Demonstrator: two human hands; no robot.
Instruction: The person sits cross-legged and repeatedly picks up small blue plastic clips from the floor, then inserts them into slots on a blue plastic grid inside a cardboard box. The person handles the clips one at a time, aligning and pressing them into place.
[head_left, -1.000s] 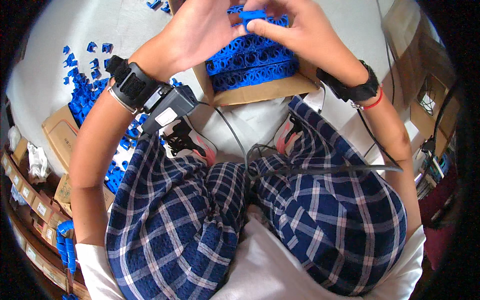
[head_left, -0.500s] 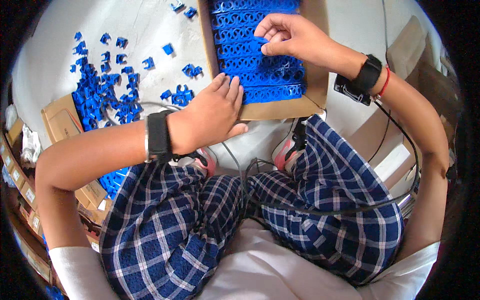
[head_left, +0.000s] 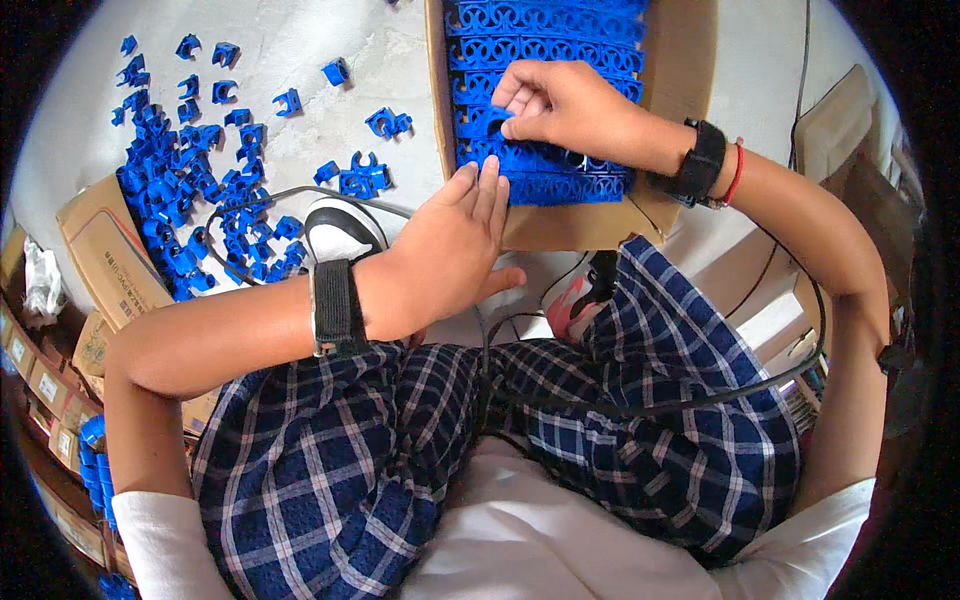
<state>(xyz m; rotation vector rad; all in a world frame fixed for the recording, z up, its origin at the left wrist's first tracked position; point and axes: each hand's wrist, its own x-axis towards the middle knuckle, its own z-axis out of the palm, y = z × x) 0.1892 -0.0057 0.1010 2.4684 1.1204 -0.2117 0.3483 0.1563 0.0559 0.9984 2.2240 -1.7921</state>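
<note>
Packing well along by the look of it: rows of blue clips (head_left: pixel 545 60) fill the cardboard box (head_left: pixel 680 120); right hand (head_left: pixel 560 105) pinched on one clip in the near rows; left hand (head_left: pixel 450 250) open, flat at the box edge; loose pile (head_left: pixel 190 200) left on the floor.

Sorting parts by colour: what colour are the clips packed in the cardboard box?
Blue, the clips in the cardboard box; head view.

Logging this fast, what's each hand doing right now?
Left hand: open, flat on the box edge, holding nothing.
Right hand: pinching a blue clip in the box.
</note>
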